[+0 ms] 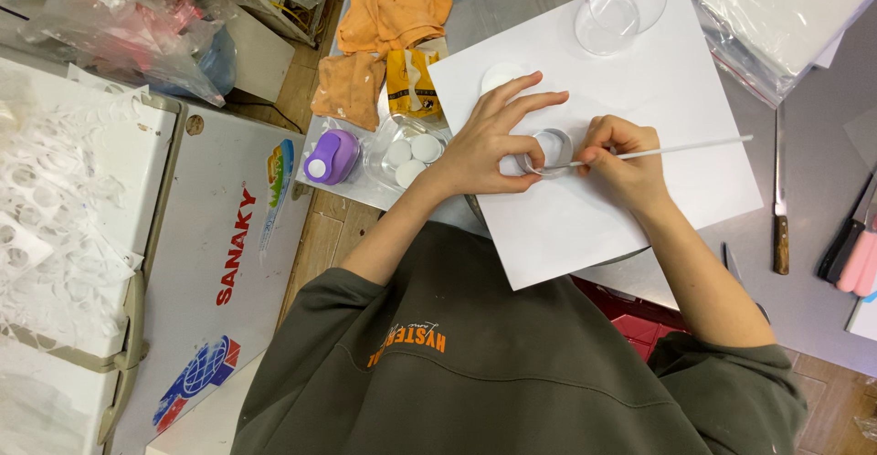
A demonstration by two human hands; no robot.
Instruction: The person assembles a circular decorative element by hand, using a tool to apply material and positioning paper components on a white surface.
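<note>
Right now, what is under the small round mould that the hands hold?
The white paper sheet lies under the round mould. The left hand covers part of its rim; under the sheet, the table is hidden.

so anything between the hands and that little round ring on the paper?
Nothing visible. The left hand already touches the small round ring, fingers around it on the white paper sheet. The right hand holds a thin white stick whose tip reaches the ring's edge. The clear cup stands apart, farther up the sheet.
</note>
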